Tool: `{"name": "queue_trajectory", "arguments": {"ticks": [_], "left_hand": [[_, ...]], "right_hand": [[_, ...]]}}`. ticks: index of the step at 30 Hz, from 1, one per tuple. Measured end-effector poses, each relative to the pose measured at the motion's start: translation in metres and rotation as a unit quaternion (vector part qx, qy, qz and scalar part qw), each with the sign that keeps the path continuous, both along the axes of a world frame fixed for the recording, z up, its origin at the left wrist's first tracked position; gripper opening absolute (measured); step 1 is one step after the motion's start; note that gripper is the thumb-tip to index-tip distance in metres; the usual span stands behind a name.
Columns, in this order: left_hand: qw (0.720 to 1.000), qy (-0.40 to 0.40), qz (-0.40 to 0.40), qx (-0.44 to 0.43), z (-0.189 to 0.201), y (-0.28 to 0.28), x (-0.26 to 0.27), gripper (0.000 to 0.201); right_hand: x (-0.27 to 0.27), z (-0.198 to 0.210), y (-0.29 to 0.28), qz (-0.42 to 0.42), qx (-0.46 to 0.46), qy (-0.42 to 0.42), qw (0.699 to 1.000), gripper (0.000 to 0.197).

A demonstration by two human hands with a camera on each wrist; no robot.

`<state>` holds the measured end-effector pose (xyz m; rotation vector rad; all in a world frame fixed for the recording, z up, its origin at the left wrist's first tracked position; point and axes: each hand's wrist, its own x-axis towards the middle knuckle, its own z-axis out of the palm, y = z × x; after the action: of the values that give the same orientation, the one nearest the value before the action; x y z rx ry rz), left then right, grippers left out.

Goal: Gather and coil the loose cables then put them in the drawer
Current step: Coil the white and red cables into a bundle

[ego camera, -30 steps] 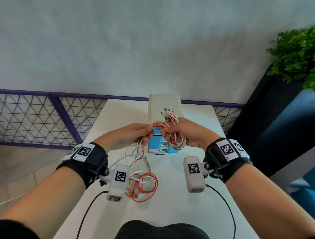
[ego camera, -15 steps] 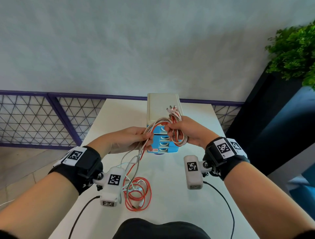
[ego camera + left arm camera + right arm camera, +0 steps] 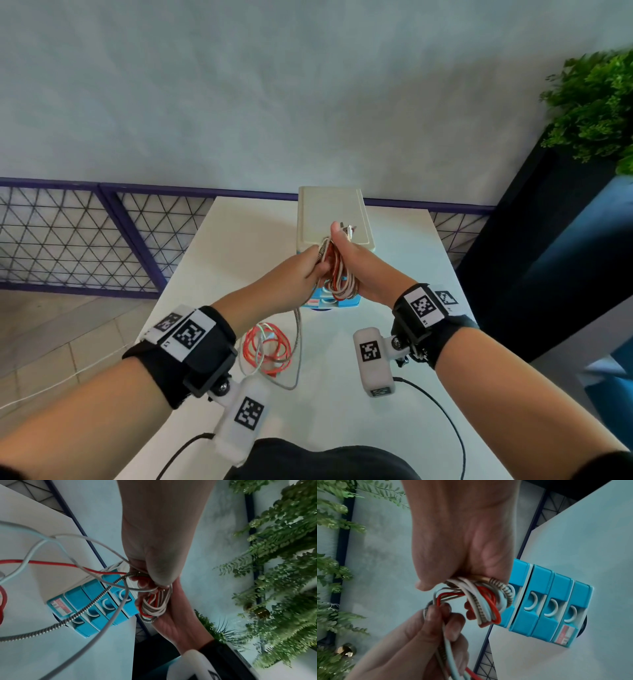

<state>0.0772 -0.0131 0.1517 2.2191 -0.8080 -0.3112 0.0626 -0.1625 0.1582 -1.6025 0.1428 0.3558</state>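
My right hand (image 3: 354, 263) grips a coiled bundle of red, white and braided cables (image 3: 337, 279) above the blue drawer unit (image 3: 337, 303); the loops (image 3: 485, 604) hang below its fist. My left hand (image 3: 301, 270) meets it and pinches the trailing strands (image 3: 443, 615) against the coil. A red cable (image 3: 56, 564), a grey cable (image 3: 106, 627) and a braided metal one (image 3: 89, 605) run from it down to the table. The rest lies loose in red and white loops (image 3: 269, 351) on the white table (image 3: 212, 260). All drawer fronts (image 3: 547, 604) look closed.
The drawer unit's beige top (image 3: 330, 212) stands at the table's far middle. A purple wire-mesh railing (image 3: 85, 236) runs behind and left. A dark planter with green foliage (image 3: 596, 109) stands right of the table. Wrist-camera leads (image 3: 445, 421) trail over the near edge.
My left hand has moved up and right to join the right hand at the coil. More cable has been drawn up, and the loose pile on the table has shrunk.
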Motion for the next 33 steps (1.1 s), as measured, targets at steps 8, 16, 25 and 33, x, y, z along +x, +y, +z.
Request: {"name": "queue_trajectory", "arguments": {"ticks": [8, 16, 25, 33], "left_hand": [[0.998, -0.048, -0.018, 0.041, 0.022, -0.022, -0.01, 0.019], [0.988, 0.132, -0.037, -0.074, 0.022, -0.01, 0.002, 0.024], [0.979, 0.165, 0.022, -0.119, 0.017, 0.005, 0.004, 0.028], [0.985, 0.162, -0.01, -0.061, -0.011, 0.022, 0.001, 0.016]], "right_hand": [[-0.003, 0.002, 0.007, 0.01, 0.132, 0.055, 0.99, 0.067], [0.0, 0.007, 0.003, -0.104, -0.111, -0.037, 0.988, 0.036], [0.007, 0.01, -0.003, -0.155, -0.087, -0.089, 0.98, 0.041], [0.01, 0.012, 0.004, -0.186, 0.052, -0.1, 0.976, 0.027]]}}
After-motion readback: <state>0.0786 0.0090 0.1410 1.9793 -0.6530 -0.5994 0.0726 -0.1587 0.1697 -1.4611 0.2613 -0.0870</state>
